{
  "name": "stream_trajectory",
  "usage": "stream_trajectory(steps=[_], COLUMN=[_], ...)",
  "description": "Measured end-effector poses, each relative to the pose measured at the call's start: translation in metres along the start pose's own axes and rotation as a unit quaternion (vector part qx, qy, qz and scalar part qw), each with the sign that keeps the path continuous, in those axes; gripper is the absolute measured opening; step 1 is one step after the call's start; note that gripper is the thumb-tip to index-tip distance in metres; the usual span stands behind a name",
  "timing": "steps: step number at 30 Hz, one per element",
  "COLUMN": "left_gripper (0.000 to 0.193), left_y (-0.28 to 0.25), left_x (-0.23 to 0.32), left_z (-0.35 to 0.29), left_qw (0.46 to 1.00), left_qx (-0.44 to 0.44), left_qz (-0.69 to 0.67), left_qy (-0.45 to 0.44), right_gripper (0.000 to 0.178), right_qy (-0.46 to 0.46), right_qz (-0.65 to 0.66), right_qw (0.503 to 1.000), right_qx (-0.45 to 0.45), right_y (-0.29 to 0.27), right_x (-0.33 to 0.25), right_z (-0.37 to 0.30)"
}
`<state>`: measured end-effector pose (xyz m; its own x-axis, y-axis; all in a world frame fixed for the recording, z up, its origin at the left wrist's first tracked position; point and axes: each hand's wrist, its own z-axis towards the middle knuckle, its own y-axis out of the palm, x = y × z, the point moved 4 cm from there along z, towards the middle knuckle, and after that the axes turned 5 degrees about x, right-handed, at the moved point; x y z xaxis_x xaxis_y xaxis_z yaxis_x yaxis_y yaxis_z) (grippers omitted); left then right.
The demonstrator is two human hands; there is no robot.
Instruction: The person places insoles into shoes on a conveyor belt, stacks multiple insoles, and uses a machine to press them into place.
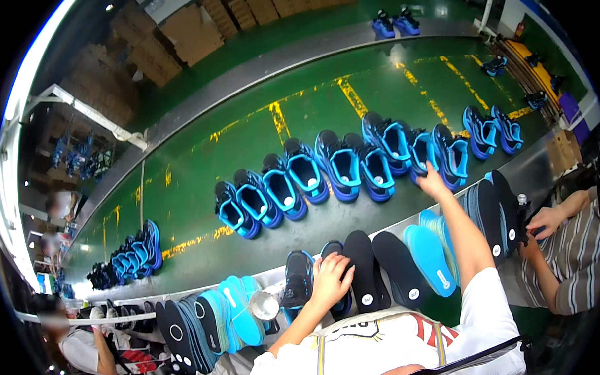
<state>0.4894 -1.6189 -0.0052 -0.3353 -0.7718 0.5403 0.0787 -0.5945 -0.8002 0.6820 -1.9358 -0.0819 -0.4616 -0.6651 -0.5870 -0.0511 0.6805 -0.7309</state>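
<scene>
Left hand [329, 279] between 5 and 6 o'clock, fingers spread over a dark shoe [333, 248] at the rail; grip, can't tell. Right hand [433, 181] at 3 o'clock, fingers at the heel of a blue-black shoe [421, 147] in the row; closed on it or only touching, can't tell. Row runs 8 to 2 o'clock along the green belt [245, 133]. Black insoles [360, 268] near left hand at 5 o'clock, light-blue insole [429, 259] at 4, more blue insoles [241, 312] at 7. Co-worker's hands [546, 222] past 3 o'clock.
</scene>
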Motion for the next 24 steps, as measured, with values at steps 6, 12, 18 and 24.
stream_trajectory(steps=[6, 12, 18, 24], left_gripper=[0.010, 0.005, 0.027, 0.026], left_y=[-0.064, -0.125, -0.093, -0.043], left_x=[-0.019, -0.020, -0.014, -0.032], left_z=[-0.017, -0.073, -0.120, -0.154], left_qw=[0.980, 0.955, 0.965, 0.969], left_qx=[0.177, 0.197, -0.230, -0.239], left_qz=[-0.066, -0.060, 0.018, -0.009], left_qy=[-0.056, -0.214, -0.123, -0.069], right_gripper=[0.082, 0.035, 0.056, 0.087], right_qy=[-0.052, -0.281, -0.397, -0.315], right_qz=[0.021, 0.154, -0.063, -0.166], right_qw=[0.998, 0.947, 0.802, 0.766], right_qx=[0.028, 0.014, -0.442, -0.536], right_y=[-0.013, 0.020, 0.102, 0.158], right_x=[-0.028, -0.078, -0.107, -0.087], right_z=[-0.012, -0.141, -0.323, -0.336])
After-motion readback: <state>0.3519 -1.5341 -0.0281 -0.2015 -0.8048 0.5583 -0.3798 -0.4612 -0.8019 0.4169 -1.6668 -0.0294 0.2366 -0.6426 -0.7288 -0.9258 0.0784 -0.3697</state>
